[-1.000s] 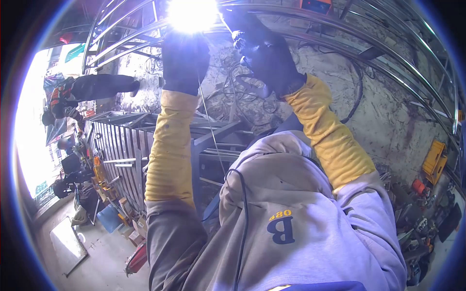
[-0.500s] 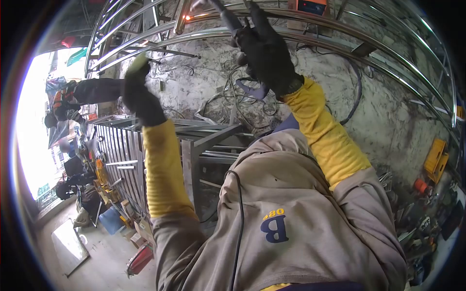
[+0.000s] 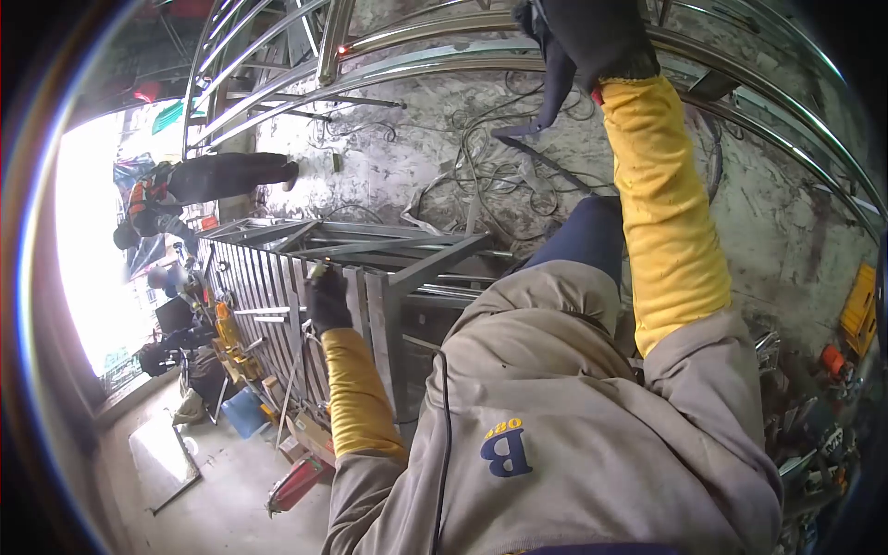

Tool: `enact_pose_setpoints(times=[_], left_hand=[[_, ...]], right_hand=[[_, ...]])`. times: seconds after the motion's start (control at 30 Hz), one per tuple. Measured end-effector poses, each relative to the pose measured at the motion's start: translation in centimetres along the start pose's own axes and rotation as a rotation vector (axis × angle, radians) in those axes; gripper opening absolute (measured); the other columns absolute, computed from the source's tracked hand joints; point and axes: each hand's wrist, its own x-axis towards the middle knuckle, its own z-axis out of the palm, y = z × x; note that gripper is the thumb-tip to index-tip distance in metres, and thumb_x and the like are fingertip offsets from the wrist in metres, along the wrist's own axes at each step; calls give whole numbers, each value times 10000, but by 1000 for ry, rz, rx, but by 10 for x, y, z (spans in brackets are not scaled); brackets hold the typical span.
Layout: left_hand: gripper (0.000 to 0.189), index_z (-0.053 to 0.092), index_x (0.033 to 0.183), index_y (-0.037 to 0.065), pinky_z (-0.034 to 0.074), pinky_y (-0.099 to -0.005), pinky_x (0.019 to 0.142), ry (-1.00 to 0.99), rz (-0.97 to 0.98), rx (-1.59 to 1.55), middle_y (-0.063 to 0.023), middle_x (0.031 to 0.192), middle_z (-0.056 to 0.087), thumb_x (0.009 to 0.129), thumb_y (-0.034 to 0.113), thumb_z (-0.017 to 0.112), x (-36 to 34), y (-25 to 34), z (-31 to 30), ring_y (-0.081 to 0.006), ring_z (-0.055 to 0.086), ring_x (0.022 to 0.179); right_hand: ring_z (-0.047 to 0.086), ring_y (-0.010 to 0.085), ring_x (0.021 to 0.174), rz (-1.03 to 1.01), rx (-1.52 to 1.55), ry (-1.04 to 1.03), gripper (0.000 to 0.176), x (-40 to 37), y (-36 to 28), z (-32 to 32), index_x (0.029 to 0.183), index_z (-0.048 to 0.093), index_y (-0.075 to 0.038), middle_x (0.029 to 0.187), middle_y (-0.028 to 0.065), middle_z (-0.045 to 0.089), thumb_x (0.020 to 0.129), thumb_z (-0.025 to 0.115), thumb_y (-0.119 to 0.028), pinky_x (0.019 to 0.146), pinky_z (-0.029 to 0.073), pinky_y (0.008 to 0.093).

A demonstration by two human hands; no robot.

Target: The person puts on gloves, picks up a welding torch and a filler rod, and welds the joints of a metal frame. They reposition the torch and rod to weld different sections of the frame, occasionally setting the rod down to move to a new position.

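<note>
My right hand [image 3: 601, 37], in a black glove with a yellow sleeve, is closed around a welding torch [image 3: 555, 88]. The torch's dark curved end hangs below the fist, and its nozzle is out of sight. Bright metal tubes [image 3: 453, 35] run behind that hand, with a small red glowing spot [image 3: 342, 51] where two tubes meet. Lower on the left, my left hand [image 3: 328, 298], also in a black glove, is in front of a slatted grey metal frame [image 3: 379, 324]. Its fingers look curled, with a small yellowish thing at their tips that I cannot make out.
Another person [image 3: 217, 178] in dark trousers is at the left by the bright opening. Cables [image 3: 462, 176] lie tangled on the stained floor. Tools and boxes [image 3: 310, 435] crowd the lower left. A yellow case [image 3: 858, 310] and an orange object [image 3: 835, 361] lie at right.
My left hand has drawn back toward me, down to the slatted frame. My right hand has moved up and right with the welding torch, away from the glowing joint. The glow has shrunk.
</note>
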Motion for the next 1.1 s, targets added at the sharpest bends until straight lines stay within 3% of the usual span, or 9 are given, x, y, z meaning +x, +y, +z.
enact_pose_setpoints(times=[0.2,0.27,0.4,0.53,0.6,0.7,0.77,0.8,1.1], left_hand=[[255,688,1196,108,546,-407,824,344,199,603,-25,1050,722,972,232,685,-32,-24,82,-202,670,946],[338,682,1226,106,566,-404,840,125,524,1693,-35,1107,736,911,206,759,-35,-11,81,-201,679,985],[338,676,1253,34,559,-328,850,492,126,345,-73,1150,731,967,213,657,-32,-16,113,-196,688,1065],[348,626,1335,33,542,-327,908,125,492,1205,-133,1197,718,1018,148,542,4,-17,96,-251,683,1129],[349,632,1328,64,520,-364,981,184,248,1038,-180,1276,689,995,145,565,28,-11,91,-319,643,1206],[296,660,1225,73,490,-439,1037,-54,581,1784,-185,1215,693,949,164,607,46,5,113,-366,613,1234],[300,656,1217,96,416,-513,1110,-72,646,2023,-202,1240,682,929,157,593,55,-1,122,-429,562,1278],[300,656,1217,96,416,-513,1110,-50,624,1973,-202,1240,682,929,157,593,59,-3,121,-429,562,1278],[312,650,1201,85,519,-476,832,-237,705,1455,-160,985,676,890,74,629,64,-57,82,-372,652,961]], right_hand=[[547,52,558,90,-39,-28,261,8,-5,-4,1243,627,-104,776,-40,560,1019,580,-229,412,405,224],[546,49,557,161,-31,2,233,5,-12,0,1211,631,-110,774,-42,558,1022,585,-239,410,402,222],[546,42,557,208,13,-3,186,2,-11,2,1154,634,-126,767,-49,552,1031,592,-259,408,400,215],[565,32,585,129,-63,-64,151,5,-4,-4,1109,636,-154,768,-58,557,1043,590,-282,424,415,204],[570,33,582,201,-167,-47,159,19,5,-14,1113,623,-148,802,-57,591,1043,597,-288,420,420,208],[668,132,690,227,-279,-239,420,25,30,-45,1447,543,-108,964,92,705,1052,558,-250,569,530,263],[661,131,655,-183,-476,-279,350,20,35,-43,1353,571,-71,907,84,703,1065,529,-265,543,515,258],[658,130,638,-393,-560,-313,329,21,29,-40,1306,586,-53,879,80,702,1071,514,-273,530,507,256],[655,152,619,269,-239,-89,393,24,3,-24,1163,595,-95,896,79,679,1045,491,-456,518,545,309]])
